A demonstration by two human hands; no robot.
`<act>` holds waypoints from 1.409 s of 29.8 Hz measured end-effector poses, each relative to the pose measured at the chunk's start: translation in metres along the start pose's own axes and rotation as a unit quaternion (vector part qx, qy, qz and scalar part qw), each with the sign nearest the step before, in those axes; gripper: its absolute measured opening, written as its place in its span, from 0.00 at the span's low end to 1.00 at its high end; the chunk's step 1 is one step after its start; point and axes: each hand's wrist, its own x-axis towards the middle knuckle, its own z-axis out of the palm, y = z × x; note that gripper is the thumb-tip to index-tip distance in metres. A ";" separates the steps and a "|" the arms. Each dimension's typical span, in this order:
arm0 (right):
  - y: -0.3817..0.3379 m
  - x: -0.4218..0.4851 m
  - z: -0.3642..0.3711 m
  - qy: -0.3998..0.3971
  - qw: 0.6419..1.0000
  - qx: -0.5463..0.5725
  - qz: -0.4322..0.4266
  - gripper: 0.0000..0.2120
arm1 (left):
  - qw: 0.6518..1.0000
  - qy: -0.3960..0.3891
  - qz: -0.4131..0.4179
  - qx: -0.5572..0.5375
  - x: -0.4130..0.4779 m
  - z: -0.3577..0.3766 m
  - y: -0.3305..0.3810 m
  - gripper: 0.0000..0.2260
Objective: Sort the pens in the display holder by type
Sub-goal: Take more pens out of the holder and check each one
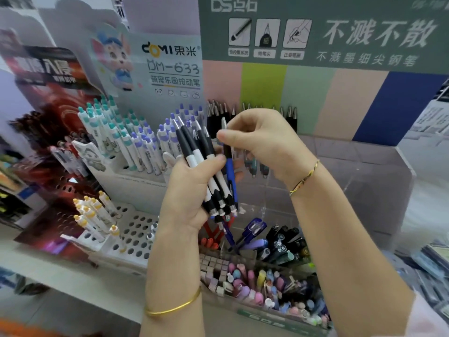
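My left hand (pixel 187 193) gripped a bunch of black-and-white pens (pixel 194 158) above the display holder's (pixel 369 190) left edge. My right hand (pixel 263 142) pinched a blue pen (pixel 230 175) by its top. Pens seemed light, stiff and slippery; I'd hold the middle.

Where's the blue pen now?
Head view, centre: the blue pen is pinched by the right hand, beside the black-and-white pens bunched in the left hand.
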 end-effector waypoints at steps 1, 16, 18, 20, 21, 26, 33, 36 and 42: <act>0.001 0.002 -0.001 0.032 0.999 0.028 0.005 0.06 | 1.000 0.024 0.005 0.004 0.001 -0.003 0.002 0.07; -0.010 0.036 0.006 0.301 0.929 -0.142 -0.165 0.05 | 0.997 0.029 -0.019 -0.063 0.007 -0.011 0.004 0.06; -0.004 0.040 0.012 0.236 0.941 -0.218 -0.108 0.09 | 0.997 0.009 -0.032 -0.070 0.007 -0.010 0.003 0.06; 0.003 0.042 0.017 0.173 0.937 -0.301 -0.042 0.11 | 0.997 -0.014 -0.039 -0.071 0.006 -0.010 0.003 0.07; 0.006 0.042 0.020 0.145 0.926 -0.347 -0.016 0.12 | 0.996 -0.026 -0.043 -0.072 0.005 -0.010 0.004 0.07; 0.015 0.035 0.022 0.157 0.939 -0.304 -0.019 0.13 | 0.991 -0.062 -0.043 -0.109 0.006 -0.013 0.003 0.08; -0.017 0.006 0.011 0.019 0.997 -0.044 -0.056 0.09 | 0.990 -0.059 -0.043 -0.118 0.011 -0.008 -0.002 0.05; -0.020 -0.006 0.006 -0.059 0.996 -0.052 -0.042 0.10 | 0.995 -0.014 -0.020 -0.099 0.015 -0.007 -0.004 0.03; -0.009 -0.015 0.009 -0.102 0.988 -0.118 -0.013 0.08 | 0.992 0.056 0.032 -0.106 0.016 -0.006 -0.004 0.03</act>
